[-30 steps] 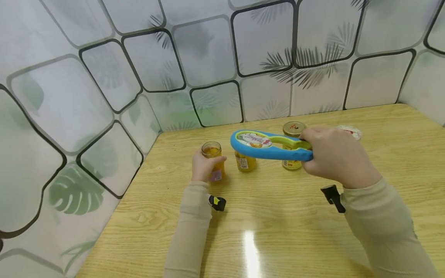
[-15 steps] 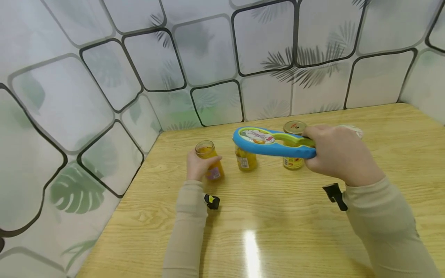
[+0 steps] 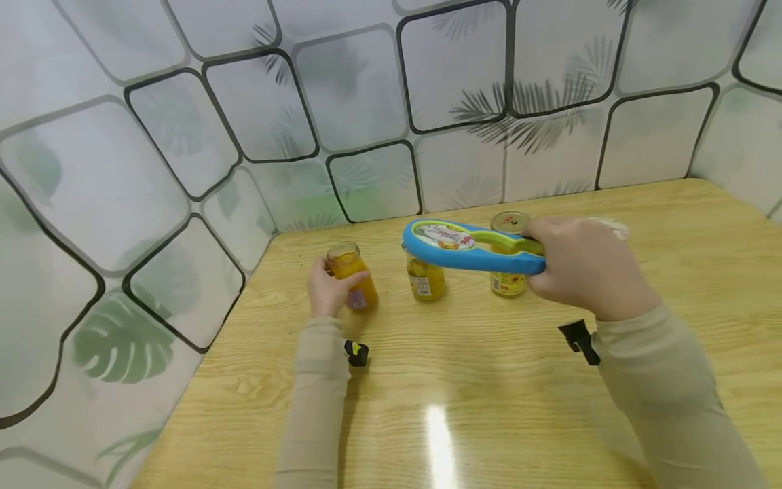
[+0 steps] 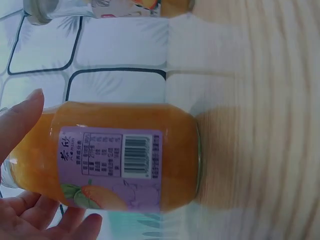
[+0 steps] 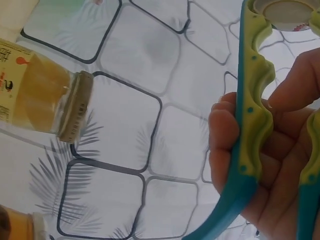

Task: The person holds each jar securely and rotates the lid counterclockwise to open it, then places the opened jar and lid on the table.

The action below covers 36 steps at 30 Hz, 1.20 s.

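Note:
My left hand (image 3: 328,288) grips a lidless glass jar (image 4: 115,157) of orange fruit with a purple label, thumb and fingers around its upper part. In the head view the jar leans, its mouth toward the left, its base close over the table. My right hand (image 3: 589,265) holds a blue and green jar opener (image 3: 473,257) by its handles, raised above the table. A round metal lid (image 5: 290,14) sits between the opener's toothed grips in the right wrist view. The opener partly hides a second jar (image 3: 424,280) and a third jar (image 3: 508,284) behind it.
The third jar wears a gold lid (image 5: 77,106) and a yellow label. A pale, flat item (image 3: 616,229) lies behind my right hand, mostly hidden. The wooden table (image 3: 489,380) meets a patterned backdrop (image 3: 360,88) at the back and left.
My left hand has moved left with the orange jar, which has gone from nearly upright to leaning. My right hand has barely moved, keeping its hold on the jar opener.

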Each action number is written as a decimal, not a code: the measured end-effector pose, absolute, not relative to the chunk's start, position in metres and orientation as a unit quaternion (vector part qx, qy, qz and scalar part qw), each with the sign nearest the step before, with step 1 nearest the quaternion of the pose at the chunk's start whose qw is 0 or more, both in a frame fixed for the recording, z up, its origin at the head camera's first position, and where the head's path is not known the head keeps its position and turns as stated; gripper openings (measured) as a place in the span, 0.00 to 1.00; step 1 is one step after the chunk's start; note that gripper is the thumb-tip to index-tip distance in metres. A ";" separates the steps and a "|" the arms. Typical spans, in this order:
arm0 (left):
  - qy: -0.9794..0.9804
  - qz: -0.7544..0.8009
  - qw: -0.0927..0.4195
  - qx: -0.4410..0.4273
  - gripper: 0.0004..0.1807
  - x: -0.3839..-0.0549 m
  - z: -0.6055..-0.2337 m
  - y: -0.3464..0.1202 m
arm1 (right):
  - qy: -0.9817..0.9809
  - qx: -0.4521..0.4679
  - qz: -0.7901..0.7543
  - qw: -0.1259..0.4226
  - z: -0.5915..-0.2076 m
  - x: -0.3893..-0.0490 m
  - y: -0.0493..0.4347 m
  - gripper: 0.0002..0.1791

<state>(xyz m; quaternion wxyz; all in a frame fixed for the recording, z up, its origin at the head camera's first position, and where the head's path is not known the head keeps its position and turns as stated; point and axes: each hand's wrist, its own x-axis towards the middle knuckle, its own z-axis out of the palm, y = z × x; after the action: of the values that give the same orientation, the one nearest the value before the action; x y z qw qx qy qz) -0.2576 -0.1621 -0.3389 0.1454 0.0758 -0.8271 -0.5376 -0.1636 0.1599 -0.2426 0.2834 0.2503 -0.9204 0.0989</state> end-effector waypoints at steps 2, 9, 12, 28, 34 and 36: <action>-0.835 -0.528 0.138 0.070 0.34 -0.258 -0.338 -0.165 | -0.920 0.255 0.109 0.279 -0.244 -0.167 0.160 0.10; -0.857 -0.499 0.113 0.055 0.34 -0.259 -0.338 -0.173 | -0.885 0.272 0.243 0.290 -0.261 -0.186 0.151 0.13; -0.864 -0.491 0.099 0.048 0.35 -0.259 -0.338 -0.175 | -0.848 0.268 0.381 0.254 -0.271 -0.188 0.138 0.09; -0.866 -0.495 0.070 0.020 0.37 -0.263 -0.332 -0.180 | -0.571 0.158 0.740 -0.317 -0.314 -0.187 0.064 0.10; -0.870 -0.487 0.074 0.013 0.36 -0.263 -0.332 -0.181 | -0.547 0.131 0.724 -0.399 -0.335 -0.185 0.044 0.14; -0.872 -0.483 0.076 0.011 0.36 -0.262 -0.332 -0.181 | -0.537 0.127 0.722 -0.417 -0.341 -0.183 0.039 0.13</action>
<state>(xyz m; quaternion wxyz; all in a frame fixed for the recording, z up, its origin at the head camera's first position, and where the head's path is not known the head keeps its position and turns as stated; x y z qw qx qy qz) -0.2623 -0.1815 -0.3319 0.0762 0.0106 -0.8722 -0.4830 -0.1831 0.0385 -0.3413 -0.4171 0.1270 -0.5371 0.7221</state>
